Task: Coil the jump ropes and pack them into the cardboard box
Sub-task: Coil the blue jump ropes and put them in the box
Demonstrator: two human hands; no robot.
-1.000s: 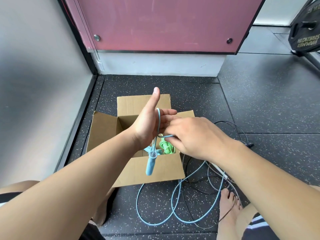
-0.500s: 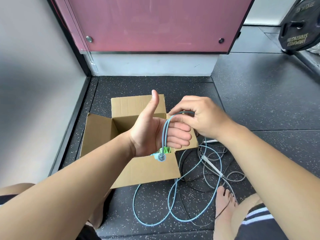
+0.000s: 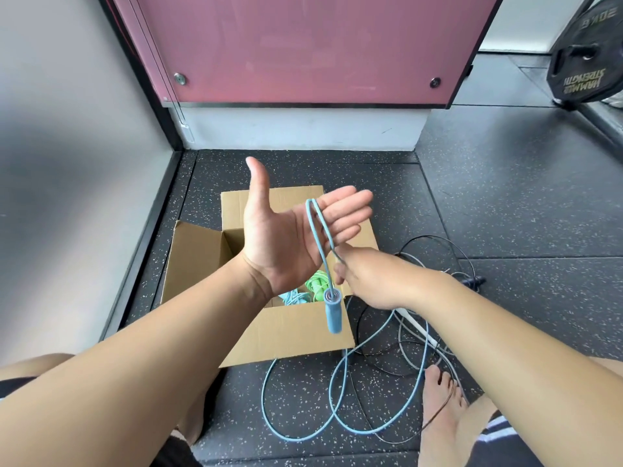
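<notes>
Holds left grip (image 3: pixel 286 241) flat open behind looped rope (image 3: pixel 333 313). Pinches rope with right grip (image 3: pixel 367 278) above box (image 3: pixel 290 332).

Bright, even light; soft shadows. Wide-angle bending at edges. Left wall (image 3: pixel 67 163) smeared, featureless; centre sharp.
</notes>
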